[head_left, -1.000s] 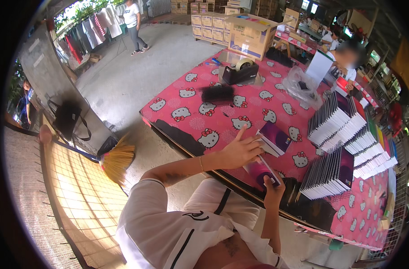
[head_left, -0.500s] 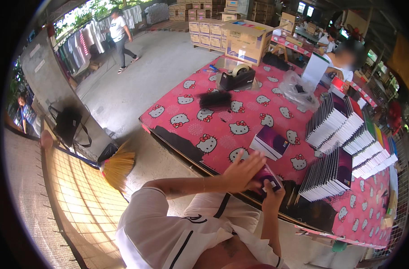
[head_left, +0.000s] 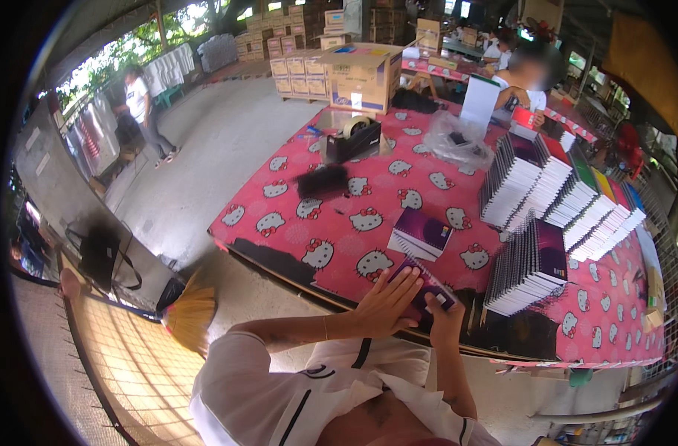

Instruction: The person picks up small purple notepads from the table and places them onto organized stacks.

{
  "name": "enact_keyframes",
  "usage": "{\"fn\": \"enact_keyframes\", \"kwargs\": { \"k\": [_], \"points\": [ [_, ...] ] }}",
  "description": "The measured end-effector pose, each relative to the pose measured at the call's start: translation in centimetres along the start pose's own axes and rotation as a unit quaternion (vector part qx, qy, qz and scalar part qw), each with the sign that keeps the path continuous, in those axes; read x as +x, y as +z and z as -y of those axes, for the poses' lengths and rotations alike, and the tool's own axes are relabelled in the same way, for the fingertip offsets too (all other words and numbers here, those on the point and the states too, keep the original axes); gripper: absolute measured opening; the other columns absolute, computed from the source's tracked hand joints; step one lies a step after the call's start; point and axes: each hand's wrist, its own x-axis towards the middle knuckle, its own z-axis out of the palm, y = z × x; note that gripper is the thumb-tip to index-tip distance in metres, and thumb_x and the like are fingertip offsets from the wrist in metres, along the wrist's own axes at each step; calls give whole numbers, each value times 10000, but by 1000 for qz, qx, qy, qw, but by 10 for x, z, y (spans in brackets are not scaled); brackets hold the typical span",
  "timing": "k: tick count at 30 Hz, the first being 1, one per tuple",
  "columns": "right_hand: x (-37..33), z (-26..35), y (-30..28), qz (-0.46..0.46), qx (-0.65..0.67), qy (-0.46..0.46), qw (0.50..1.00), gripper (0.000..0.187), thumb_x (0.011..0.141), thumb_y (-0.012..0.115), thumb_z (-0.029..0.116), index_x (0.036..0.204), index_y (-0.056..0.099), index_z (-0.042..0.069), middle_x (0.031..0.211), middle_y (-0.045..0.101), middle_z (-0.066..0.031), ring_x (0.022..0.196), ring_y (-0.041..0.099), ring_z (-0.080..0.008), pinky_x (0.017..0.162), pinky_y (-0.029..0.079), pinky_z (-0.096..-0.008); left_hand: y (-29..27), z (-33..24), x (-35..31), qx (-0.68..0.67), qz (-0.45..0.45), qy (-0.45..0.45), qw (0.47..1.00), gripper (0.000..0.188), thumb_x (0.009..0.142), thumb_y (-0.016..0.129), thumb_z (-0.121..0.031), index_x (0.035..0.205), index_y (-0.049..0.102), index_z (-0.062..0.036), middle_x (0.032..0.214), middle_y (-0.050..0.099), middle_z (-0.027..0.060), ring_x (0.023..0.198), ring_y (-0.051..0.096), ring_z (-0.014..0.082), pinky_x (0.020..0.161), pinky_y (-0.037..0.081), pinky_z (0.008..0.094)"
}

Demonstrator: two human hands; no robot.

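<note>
Near the front edge of the table, my right hand (head_left: 444, 318) grips a purple spiral notebook (head_left: 436, 290), thumb on its cover. My left hand (head_left: 389, 303) lies across the same notebook, fingers stretched out and pressed flat on the cover. Just beyond it, a small pile of purple notebooks (head_left: 424, 230) rests on the pink cloth. To the right stands a long stack of purple spiral notebooks (head_left: 528, 264), their black coils facing left.
More notebook stacks (head_left: 514, 182) line the table's right side. A tape dispenser (head_left: 354, 140), a black bristly bundle (head_left: 322, 182), a plastic bag (head_left: 458, 141) and a large carton (head_left: 363, 78) lie farther back. A co-worker (head_left: 525, 85) sits across; another person (head_left: 144, 111) is on the floor at left.
My left hand, blurred over the notebook before, now lies flat on its cover. The view has shifted, and the person at far left is in a different stance.
</note>
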Motion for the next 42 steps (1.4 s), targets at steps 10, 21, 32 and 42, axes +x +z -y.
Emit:
{"fn": "enact_keyframes", "kwargs": {
  "k": [10,21,32,42],
  "points": [
    [5,-8,3,63,-34,-27,997,199,910,681,26,1102,705,-20,905,672,13,777,568,-49,700,471,-224,-5,5,30,-22,-32,-23,999,888,949,458,-589,1509,289,79,1594,237,290,1497,205,444,1172,100,648],
    [27,-39,-27,77,-153,-57,984,196,904,647,3,1091,696,-25,925,701,-16,842,598,-66,775,499,-265,19,0,37,9,35,38,999,874,936,513,-562,1518,297,53,1597,247,270,1508,210,408,1166,122,650],
    [31,-52,-30,68,-166,-83,980,162,896,647,51,1034,661,-33,767,664,-73,694,560,-88,644,496,-298,55,-19,-21,-68,40,40,996,830,962,443,-593,1514,345,19,1611,272,206,1510,231,339,1161,137,641],
    [28,-43,-32,83,-239,-93,963,249,855,706,68,1085,673,-22,845,708,-168,733,670,-209,727,528,-338,32,-6,29,-62,-28,42,997,463,969,592,-349,1355,566,-96,1368,572,119,1349,485,281,1172,119,651]
  ]
}}
